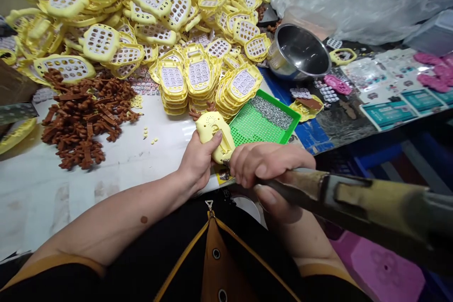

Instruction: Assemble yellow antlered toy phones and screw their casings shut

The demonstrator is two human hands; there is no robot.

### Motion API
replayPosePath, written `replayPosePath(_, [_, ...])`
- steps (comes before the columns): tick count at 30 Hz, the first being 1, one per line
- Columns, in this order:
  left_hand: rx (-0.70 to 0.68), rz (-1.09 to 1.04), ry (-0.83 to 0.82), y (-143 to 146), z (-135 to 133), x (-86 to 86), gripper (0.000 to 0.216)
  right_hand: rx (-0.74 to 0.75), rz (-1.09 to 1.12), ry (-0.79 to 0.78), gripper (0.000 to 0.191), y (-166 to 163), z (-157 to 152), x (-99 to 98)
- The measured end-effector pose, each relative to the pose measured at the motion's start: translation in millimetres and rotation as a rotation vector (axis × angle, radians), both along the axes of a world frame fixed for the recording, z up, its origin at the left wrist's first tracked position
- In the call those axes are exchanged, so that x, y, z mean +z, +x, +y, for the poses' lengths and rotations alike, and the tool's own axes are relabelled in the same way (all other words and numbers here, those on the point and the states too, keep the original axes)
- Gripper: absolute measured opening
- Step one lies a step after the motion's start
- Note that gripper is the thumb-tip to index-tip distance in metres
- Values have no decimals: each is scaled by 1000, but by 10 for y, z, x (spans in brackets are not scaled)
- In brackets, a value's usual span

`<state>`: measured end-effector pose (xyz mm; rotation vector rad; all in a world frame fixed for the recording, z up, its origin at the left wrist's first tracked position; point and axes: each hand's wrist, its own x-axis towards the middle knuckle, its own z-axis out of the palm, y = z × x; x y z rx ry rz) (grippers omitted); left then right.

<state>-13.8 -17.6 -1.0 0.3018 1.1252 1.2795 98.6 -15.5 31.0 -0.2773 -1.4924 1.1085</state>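
My left hand [198, 163] grips a yellow plastic toy phone [208, 125] with its back facing up, the thumb pressed on its lower part. Brown antler pieces stick out of the phone's far end. My right hand [269, 163] is wrapped round a power screwdriver [307, 186], whose thick body runs off to the right. The screwdriver's bit meets the near end of the phone, by a hole there; whether it sits on a screw I cannot tell. Just beyond my right hand lies a green perforated tray [244, 120] with many small silver screws [271, 112].
Stacked yellow shells with keypads [200, 75] stand behind the phone, below a large heap of shells [102, 42]. Brown antler parts [87, 118] are piled at left. A steel bowl [300, 52], plastic bags [318, 0] and teal printed cards [389, 108] lie to the right.
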Motion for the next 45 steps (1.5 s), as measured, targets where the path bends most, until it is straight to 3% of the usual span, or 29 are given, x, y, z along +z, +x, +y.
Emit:
replayPosePath(6, [21, -27, -47, -22, -66, 14, 32, 25, -31, -29, 16, -76, -66, 18])
replayPosePath(12, [-48, -44, -20, -70, -210, 40, 30, 111, 31, -38, 9, -50, -143, -63])
replayPosePath(15, [-90, -13, 2, -139, -244, 47, 34, 82, 88, -59, 13, -64, -203, -131])
replayPosePath(17, [-30, 25, 7, -208, -234, 57, 31, 6, 87, -47, 21, -66, -220, -190])
replayPosePath(21, [51, -29, 45, -389, -257, 124, 23, -248, -49, -63, 31, 64, -282, -288])
replayPosePath(23, [48, -64, 49, -499, -332, 169, 18, -456, -149, -25, 33, 195, -387, -302])
replayPosePath(26, [18, -56, 114, -673, -511, 210, 22, -1102, -171, 304, 51, 360, -625, -275])
replayPosePath(27, [0, -41, 161, -726, -583, 211, 27, -1261, -122, 444, 55, 374, -708, -258])
replayPosePath(28, [-21, -24, 214, -776, -658, 206, 33, -1297, -90, 532, 55, 358, -784, -239])
replayPosePath(30, [-55, 10, 319, -862, -818, 175, 45, -1021, -200, 474, 57, 220, -899, -209])
replayPosePath(32, [-86, 29, 379, -939, -972, 119, 52, -524, -421, 193, 66, -31, -945, -207])
replayPosePath(34, [-109, 34, 387, -1025, -1099, 54, 53, -75, -478, -69, 61, -326, -930, -244])
replayPosePath(35, [-107, 41, 389, -1076, -1146, 25, 51, 38, -442, -186, 58, -464, -908, -274])
replayPosePath(38, [-129, 101, 390, -1247, -1229, -16, 41, 159, -361, -380, 57, -764, -845, -360])
replayPosePath(41, [-143, 139, 404, -1376, -1312, 13, 34, 276, -404, -425, 52, -895, -875, -402])
replayPosePath(43, [-56, 104, 456, -1405, -1392, 41, 29, 322, -427, -440, 49, -927, -942, -426])
replayPosePath(45, [-59, 83, 504, -1410, -1458, 56, 30, 279, -404, -444, 50, -938, -999, -467])
